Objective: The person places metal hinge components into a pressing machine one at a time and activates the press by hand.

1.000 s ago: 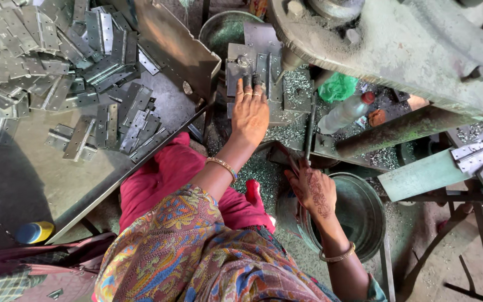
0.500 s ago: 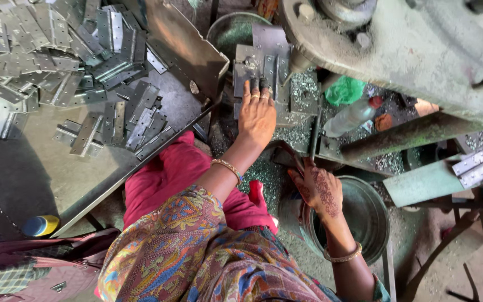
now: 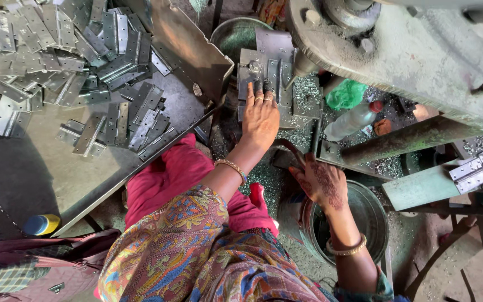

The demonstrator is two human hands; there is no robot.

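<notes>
- Hinge plate [image 3: 268,75]: it lies flat on the press bed [image 3: 303,95], far centre, under the left hand's fingertips, probably pinned there so it cannot shift.
- Left hand [image 3: 260,117]: fingers extended and close together, pressing down on the plate rather than gripping it.
- Right hand [image 3: 322,182]: nearer and to the right, just above the round metal tub [image 3: 373,221]; fingers curl around a dark curved lever [image 3: 292,150], though how tight the grip is cannot be told.
- Heap of hinge plates [image 3: 57,61]: spread over the metal tray [image 3: 23,179] at left, within the left arm's reach.
- Machine body [image 3: 420,50]: looms far right, with a plastic bottle [image 3: 350,120] below it.
</notes>
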